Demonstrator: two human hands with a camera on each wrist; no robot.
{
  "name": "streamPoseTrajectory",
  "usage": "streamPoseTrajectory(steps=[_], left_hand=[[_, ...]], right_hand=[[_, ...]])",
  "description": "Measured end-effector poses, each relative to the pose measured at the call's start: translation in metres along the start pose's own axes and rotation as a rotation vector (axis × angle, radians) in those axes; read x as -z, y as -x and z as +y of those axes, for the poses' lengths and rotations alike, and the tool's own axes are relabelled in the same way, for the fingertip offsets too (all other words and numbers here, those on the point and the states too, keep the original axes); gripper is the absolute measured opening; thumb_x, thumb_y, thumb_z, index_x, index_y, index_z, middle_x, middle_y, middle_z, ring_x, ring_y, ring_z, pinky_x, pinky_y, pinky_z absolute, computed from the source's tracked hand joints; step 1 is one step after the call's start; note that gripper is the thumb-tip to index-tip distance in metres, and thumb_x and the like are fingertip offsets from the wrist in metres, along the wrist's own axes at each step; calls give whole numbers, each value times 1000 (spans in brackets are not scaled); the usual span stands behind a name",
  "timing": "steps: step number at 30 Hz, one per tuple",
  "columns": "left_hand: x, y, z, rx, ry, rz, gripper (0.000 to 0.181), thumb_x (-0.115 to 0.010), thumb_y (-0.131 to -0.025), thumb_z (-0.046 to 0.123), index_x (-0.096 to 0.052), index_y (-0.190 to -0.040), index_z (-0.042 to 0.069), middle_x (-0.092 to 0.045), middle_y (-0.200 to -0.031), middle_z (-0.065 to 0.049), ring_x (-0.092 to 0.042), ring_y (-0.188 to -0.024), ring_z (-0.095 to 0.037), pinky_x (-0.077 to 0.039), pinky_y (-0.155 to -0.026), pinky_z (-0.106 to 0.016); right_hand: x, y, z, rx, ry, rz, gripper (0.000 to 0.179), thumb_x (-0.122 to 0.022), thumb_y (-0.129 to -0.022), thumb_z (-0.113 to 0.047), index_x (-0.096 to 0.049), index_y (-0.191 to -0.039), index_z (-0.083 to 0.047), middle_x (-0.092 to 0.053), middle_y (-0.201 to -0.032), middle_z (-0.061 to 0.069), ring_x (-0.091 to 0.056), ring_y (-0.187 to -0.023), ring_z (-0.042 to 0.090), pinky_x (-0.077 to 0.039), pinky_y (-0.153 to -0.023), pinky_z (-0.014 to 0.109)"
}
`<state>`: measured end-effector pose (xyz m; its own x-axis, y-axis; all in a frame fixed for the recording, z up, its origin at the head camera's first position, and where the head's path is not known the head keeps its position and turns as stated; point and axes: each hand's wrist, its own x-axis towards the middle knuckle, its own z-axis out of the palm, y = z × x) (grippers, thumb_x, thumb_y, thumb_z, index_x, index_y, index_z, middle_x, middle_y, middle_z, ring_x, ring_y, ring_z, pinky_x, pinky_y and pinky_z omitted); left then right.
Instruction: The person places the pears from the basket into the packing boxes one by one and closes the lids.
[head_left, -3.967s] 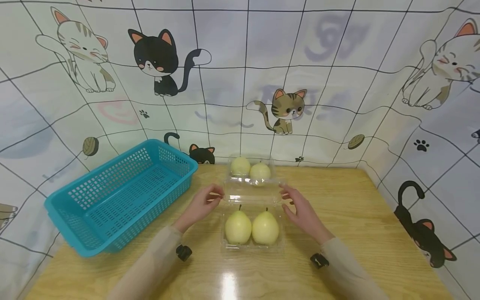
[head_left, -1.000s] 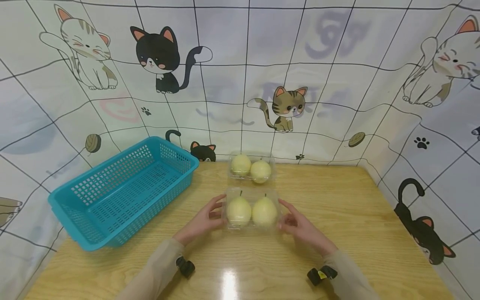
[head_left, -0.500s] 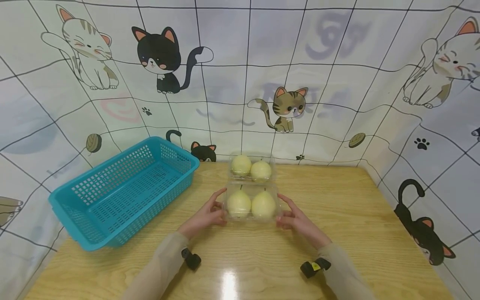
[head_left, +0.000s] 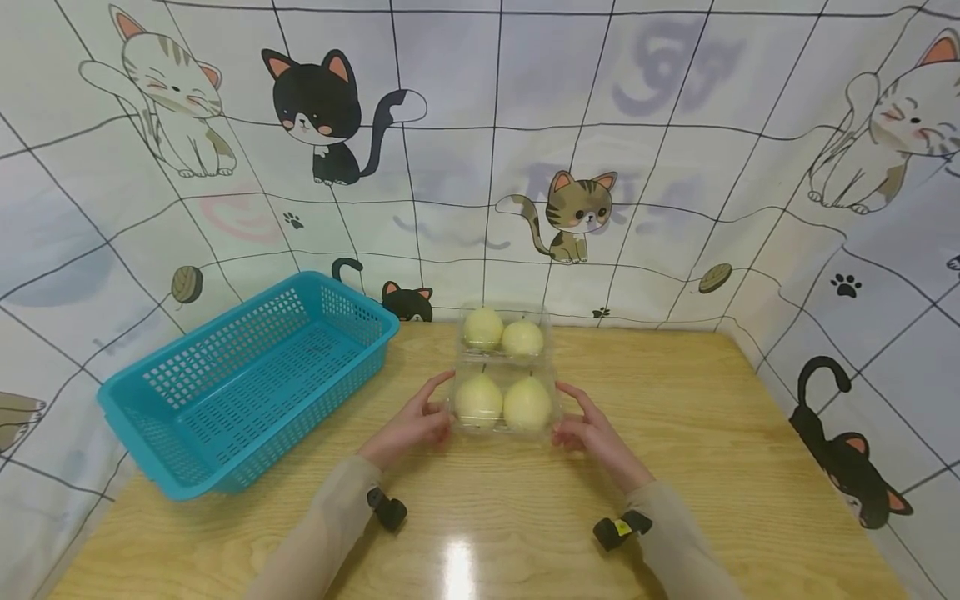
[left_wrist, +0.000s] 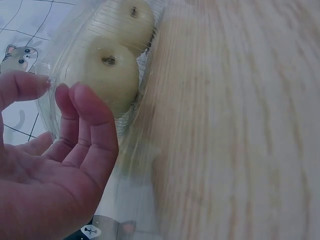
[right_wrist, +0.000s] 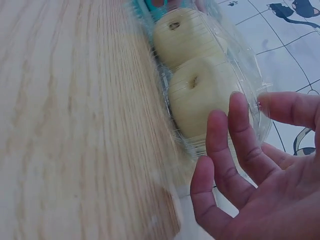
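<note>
A clear plastic clamshell box [head_left: 504, 429] holds two pale yellow pears, one pear [head_left: 478, 402] at the left and one pear [head_left: 527, 405] at the right. Its lid is down over them. My left hand [head_left: 412, 427] grips the box's left side with thumb and forefinger at the rim, while its other fingers bend beside the wall. At the opposite side, my right hand [head_left: 596, 432] grips the rim in the same way. Right behind stands a second clear box [head_left: 504, 313] with two more pears; the two boxes look close together or touching.
A blue perforated basket [head_left: 255, 392] with nothing in it stands at the left of the wooden table [head_left: 675, 400]. A cat-printed cloth [head_left: 450, 125] hangs behind and at the sides. Black wrist cameras sit on both sleeves.
Four seconds ago the front box's lid stood raised; it is down now. Over the last second both hands have moved the box away from me, up to the rear box.
</note>
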<state>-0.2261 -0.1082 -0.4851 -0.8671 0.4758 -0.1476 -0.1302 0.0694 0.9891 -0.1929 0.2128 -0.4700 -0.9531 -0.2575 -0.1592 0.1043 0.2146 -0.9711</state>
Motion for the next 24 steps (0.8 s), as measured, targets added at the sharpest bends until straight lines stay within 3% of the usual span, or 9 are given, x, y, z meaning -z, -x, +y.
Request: streamPoseTrajectory(steps=[9, 15, 24], left_hand=[[-1, 2, 5, 13, -12, 10, 71, -57, -96, 10, -20, -153, 28, -57, -91, -17, -55, -71, -20, -51, -67, -34], [-3, 0, 4, 2, -25, 21, 73, -56, -94, 6, -19, -154, 25, -56, -82, -10, -53, -67, -20, -50, -64, -32], [-14, -2, 9, 50, -35, 106, 77, -53, -87, 2, -19, -153, 24, -52, -73, -5, -49, -61, -18, -44, -56, -28]], right_hand=[[-2, -2, -4, -32, -69, 3, 67, -51, -92, -3, -23, -151, -18, -63, -80, 10, -62, -80, 26, -51, -82, 41], [-3, -3, -6, -29, -93, -6, 67, -49, -92, -1, -22, -150, -17, -60, -78, 9, -60, -76, 21, -53, -82, 40], [-2, 1, -9, -24, -70, -16, 69, -50, -92, -3, -19, -152, -17, -60, -79, 7, -61, -77, 20, -51, -85, 42]])
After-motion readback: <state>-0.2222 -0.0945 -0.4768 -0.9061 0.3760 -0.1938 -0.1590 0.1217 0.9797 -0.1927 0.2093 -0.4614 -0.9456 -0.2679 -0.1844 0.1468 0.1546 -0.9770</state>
